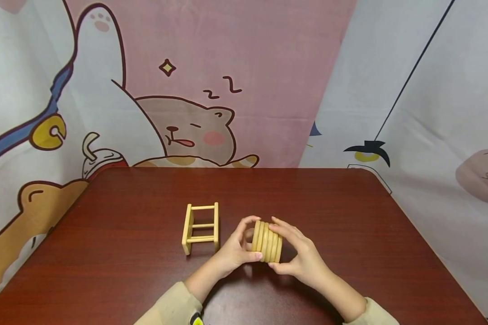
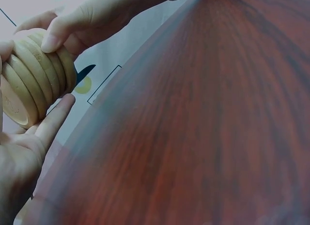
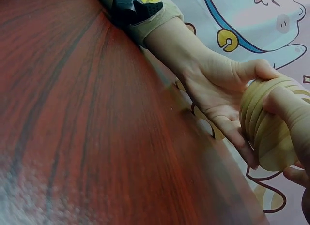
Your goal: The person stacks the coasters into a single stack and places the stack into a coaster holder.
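Between my two hands is a stack of round wooden coasters [image 1: 267, 242], several discs pressed face to face and turned on edge above the table. My left hand [image 1: 232, 254] grips the left end, thumb at the near side and fingers over the far side. On the right end, my right hand [image 1: 302, 255] holds the discs between its thumb and fingers. The left wrist view shows the plain face of the end coaster [image 2: 17, 101]. A small wooden rack [image 1: 202, 238] with thin rails stands on the table, left of my left hand.
The dark red-brown table [image 1: 146, 280] reaches back to a cartoon-printed cloth [image 1: 268, 67] that hangs behind it and along both sides. A black wrist device [image 3: 131, 11] sits on the left sleeve.
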`<state>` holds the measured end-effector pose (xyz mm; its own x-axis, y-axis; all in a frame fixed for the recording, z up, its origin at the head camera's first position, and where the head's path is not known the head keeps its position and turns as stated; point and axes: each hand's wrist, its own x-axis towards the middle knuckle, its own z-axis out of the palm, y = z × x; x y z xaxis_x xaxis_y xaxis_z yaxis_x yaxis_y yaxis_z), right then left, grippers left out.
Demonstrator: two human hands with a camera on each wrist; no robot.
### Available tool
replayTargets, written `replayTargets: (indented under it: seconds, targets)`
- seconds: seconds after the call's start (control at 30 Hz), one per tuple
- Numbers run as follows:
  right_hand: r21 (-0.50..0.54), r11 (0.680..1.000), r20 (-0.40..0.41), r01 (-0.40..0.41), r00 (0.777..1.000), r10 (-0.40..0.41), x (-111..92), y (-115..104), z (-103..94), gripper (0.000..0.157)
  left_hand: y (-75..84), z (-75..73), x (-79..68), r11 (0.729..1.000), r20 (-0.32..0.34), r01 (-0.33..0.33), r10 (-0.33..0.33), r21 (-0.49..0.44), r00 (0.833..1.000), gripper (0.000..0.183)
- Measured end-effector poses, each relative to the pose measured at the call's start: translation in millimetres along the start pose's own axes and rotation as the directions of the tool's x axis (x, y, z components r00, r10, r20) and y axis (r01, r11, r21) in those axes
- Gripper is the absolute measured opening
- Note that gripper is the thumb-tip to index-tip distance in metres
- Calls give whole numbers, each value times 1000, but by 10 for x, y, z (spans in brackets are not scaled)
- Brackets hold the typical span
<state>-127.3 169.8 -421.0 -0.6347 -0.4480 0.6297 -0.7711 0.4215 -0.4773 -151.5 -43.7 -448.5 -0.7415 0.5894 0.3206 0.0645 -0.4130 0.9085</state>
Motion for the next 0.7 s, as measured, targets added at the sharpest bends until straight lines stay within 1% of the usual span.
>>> replayTargets:
  seconds: [0.2,0.27,0.33,0.4,0.5,0.6,0.7]
  targets:
    - [17,999,-22,34,999,-33,2,2,16,82,25,23,1,1000,-4,-5,5,18,1000,75]
    - [29,998,-33,47,998,-46,1,2,20,82,37,27,2,999,-14,-6,7,47,1000,76]
    - [41,997,-43,61,997,-59,1,1,24,82,50,28,3,995,-26,-18,20,101,999,76]
    - [50,996,-53,71,996,-69,5,-2,25,82,57,27,2,985,-38,-32,39,170,999,75]
    - [57,995,-66,82,995,-78,13,-6,28,82,68,27,2,962,-48,-64,80,265,996,74]
    - [63,994,-75,87,994,-82,9,11,41,84,70,23,2,941,-50,-94,117,325,992,74]
    - [66,994,-80,82,994,-76,15,-1,39,85,80,18,4,919,-58,-111,143,378,988,73]
